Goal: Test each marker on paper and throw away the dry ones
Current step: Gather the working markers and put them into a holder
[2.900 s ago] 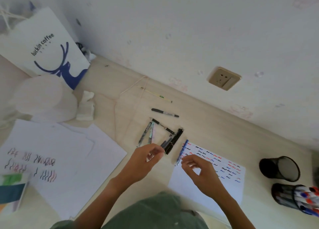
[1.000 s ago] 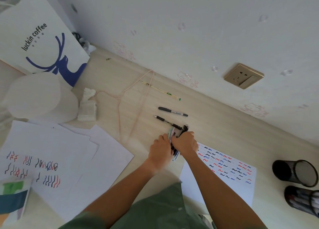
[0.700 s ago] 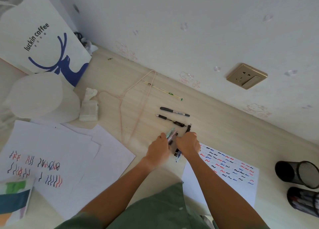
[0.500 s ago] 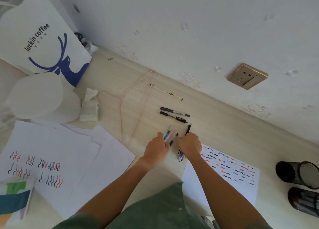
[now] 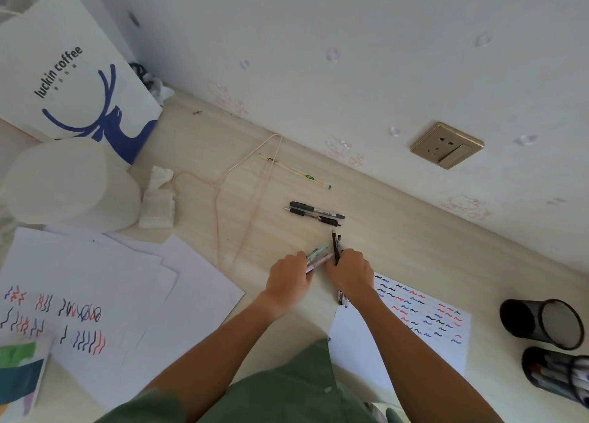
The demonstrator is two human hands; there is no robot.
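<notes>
Left hand (image 5: 288,276) grasping pale green and pink pens (image 5: 318,254) angled up to the right, right hand (image 5: 350,273) clenched round black pens (image 5: 335,244) running near upright toward the wall, both on pale wooden desk (image 5: 204,142), white squiggle-marked paper sheet (image 5: 424,320) just beside the right wrist.

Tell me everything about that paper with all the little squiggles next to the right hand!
The paper is a white sheet lying flat on the pale wooden desk, turned at a slant. Its far part is covered in rows of short wavy marks in black, blue and red; the near part is blank. The person's right forearm crosses over its left side, and the right hand sits at its top corner. A pen tip pokes out by that corner. The near edge is hidden by the green clothing.
</notes>
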